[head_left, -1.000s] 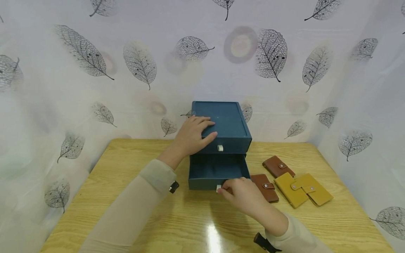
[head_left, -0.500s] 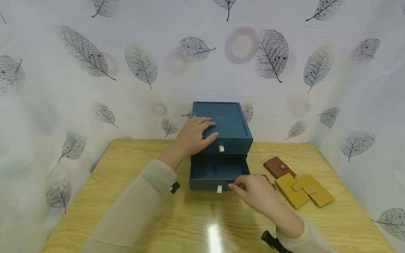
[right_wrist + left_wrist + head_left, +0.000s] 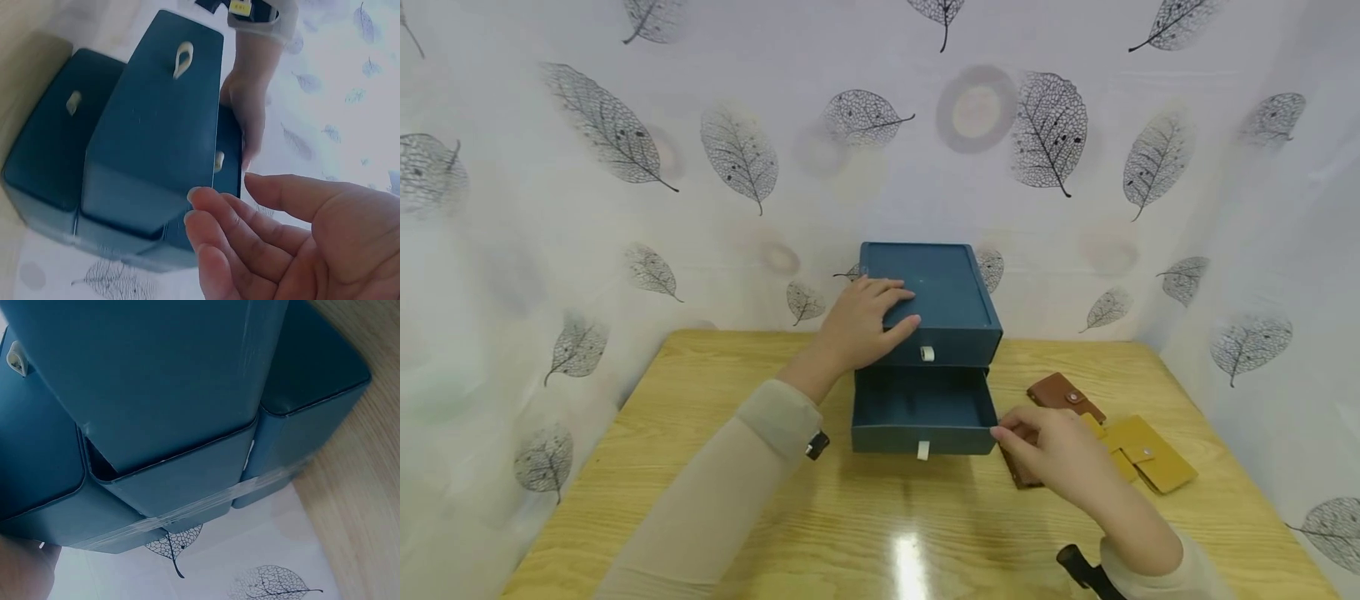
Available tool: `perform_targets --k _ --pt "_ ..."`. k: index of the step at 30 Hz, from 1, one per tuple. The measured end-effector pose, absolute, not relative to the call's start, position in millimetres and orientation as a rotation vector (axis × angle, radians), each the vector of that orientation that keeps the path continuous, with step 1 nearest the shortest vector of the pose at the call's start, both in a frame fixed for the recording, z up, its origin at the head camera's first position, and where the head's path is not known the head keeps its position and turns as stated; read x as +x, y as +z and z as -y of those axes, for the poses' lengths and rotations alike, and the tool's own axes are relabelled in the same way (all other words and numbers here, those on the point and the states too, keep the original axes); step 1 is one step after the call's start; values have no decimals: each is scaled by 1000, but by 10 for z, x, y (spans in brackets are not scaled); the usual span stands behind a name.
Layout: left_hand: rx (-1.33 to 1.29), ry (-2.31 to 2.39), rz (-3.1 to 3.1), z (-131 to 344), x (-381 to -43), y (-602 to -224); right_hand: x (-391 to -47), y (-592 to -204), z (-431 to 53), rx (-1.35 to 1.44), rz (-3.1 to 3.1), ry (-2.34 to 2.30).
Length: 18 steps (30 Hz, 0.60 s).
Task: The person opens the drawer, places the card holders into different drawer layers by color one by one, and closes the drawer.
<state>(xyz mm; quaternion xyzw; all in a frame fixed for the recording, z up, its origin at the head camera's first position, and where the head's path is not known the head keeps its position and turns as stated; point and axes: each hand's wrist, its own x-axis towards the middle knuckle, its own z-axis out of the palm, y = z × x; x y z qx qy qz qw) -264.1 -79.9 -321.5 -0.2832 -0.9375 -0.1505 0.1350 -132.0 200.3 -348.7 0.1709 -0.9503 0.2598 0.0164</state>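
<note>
A dark blue drawer cabinet (image 3: 925, 279) stands at the back of the table. One of its drawers (image 3: 891, 439), below the top one, is pulled out, and the inside that shows holds nothing. My left hand (image 3: 865, 323) rests on the cabinet's top left side, fingers spread. At the open drawer's front right corner is my right hand (image 3: 1063, 450), with nothing in its loosely bent fingers. In the right wrist view its thumb stands apart from the fingertips. A white loop tab (image 3: 922, 450) hangs on the drawer front.
To the right lie a brown snap wallet (image 3: 1063, 396) and a yellow snap wallet (image 3: 1153, 467). Another brown wallet (image 3: 1018, 471) is partly behind the right hand. A leaf-print curtain (image 3: 820, 192) hangs behind the wooden table (image 3: 715, 383).
My right hand has let go of the drawer's tab and moved right along the drawer front to its corner. The drawer and my left hand have stayed put.
</note>
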Motion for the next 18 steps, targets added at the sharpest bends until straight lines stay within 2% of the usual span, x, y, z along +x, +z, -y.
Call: perform_targets --k 18 --pt "-817 -448 2707 799 -2659 -3237 -1334 -3568 -2375 394 3037 770"
